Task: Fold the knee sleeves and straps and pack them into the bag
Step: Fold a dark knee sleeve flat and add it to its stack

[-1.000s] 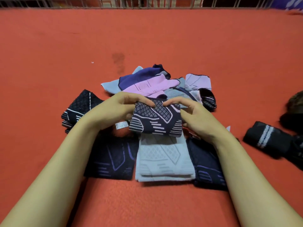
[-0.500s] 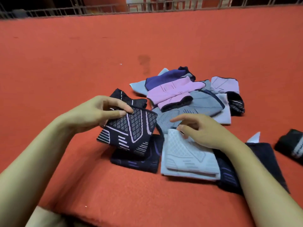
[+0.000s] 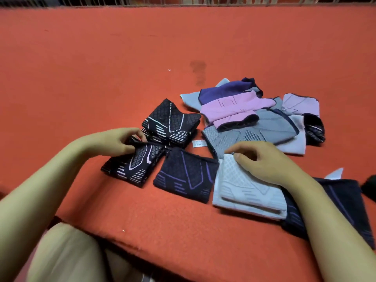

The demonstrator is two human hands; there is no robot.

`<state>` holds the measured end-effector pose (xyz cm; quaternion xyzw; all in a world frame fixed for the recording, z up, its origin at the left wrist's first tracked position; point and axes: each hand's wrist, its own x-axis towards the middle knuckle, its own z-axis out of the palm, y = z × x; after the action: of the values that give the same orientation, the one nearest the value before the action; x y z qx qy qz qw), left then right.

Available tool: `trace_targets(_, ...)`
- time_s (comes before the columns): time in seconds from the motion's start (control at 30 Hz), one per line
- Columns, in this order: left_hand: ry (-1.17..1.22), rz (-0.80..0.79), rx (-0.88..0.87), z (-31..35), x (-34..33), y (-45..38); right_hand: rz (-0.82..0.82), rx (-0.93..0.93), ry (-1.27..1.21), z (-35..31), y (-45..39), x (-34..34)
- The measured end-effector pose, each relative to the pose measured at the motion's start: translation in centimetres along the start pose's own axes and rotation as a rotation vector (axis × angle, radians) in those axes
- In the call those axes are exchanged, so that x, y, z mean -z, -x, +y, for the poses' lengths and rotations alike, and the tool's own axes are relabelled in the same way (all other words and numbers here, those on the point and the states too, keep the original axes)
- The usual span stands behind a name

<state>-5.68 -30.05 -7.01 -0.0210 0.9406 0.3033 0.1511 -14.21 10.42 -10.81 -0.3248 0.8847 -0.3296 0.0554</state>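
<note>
My left hand (image 3: 118, 142) pinches the far edge of a folded black sleeve with pink lines (image 3: 133, 165), which lies on the red surface. Beyond it sits a folded stack of black sleeves with white lines (image 3: 173, 124). A folded navy sleeve with purple lines (image 3: 186, 177) lies in the middle. My right hand (image 3: 264, 161) rests with curled fingers on the far corner of a folded light grey sleeve (image 3: 247, 189). Another navy sleeve (image 3: 343, 206) lies under my right forearm. A loose pile of purple, pink and grey sleeves (image 3: 252, 117) lies behind. No bag is visible.
The red felt table (image 3: 101, 68) drops off at its near edge above my knee (image 3: 67, 253). A metal railing (image 3: 183, 1) runs along the far side. A dark item (image 3: 369, 187) shows at the right border. A small white label (image 3: 198, 143) lies among the sleeves.
My left hand carried the black-and-pink sleeve from above the grey one to the left and set it down beside the navy sleeve. My right hand stayed on the grey sleeve.
</note>
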Motion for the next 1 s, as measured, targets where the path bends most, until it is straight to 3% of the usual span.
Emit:
trace_targets(0.1,-0.274,0.119,0.069,-0.5,-1.7,-1.3,-0.003,-0.001,-0.007,-0.1,0.0,0.0)
trace_targets(0.17,-0.47,0.291,0.108,-0.1,-3.1,-1.8,-0.004,-0.005,-0.007,-0.2,0.0,0.0)
trace_targets(0.23,-0.585,0.472,0.018,0.7,-4.4,-2.1,-0.005,-0.007,-0.009,-0.2,0.0,0.0)
trace_targets(0.3,-0.577,0.531,-0.143,1.4,-5.2,-2.2,-0.006,-0.006,-0.014,-0.3,0.0,0.0)
trace_targets(0.4,-0.48,0.48,-0.213,2.8,-5.5,-2.0,-0.002,-0.002,-0.022,-0.3,0.0,0.0)
trace_targets(0.57,-0.418,0.559,-0.299,7.4,-5.7,-2.4,0.0,-0.013,-0.02,-0.1,0.0,0.0)
trace_targets(0.73,-0.307,0.521,-0.458,12.0,-5.8,-6.4,-0.001,-0.007,-0.015,-0.2,0.0,0.1)
trace_targets(0.9,-0.315,0.485,-0.505,15.3,-6.4,-12.0,-0.004,-0.032,-0.031,-0.7,0.2,0.2)
trace_targets(1.0,-0.404,0.401,-0.44,16.7,-7.1,-15.1,0.011,-0.027,-0.066,-0.7,0.3,0.1)
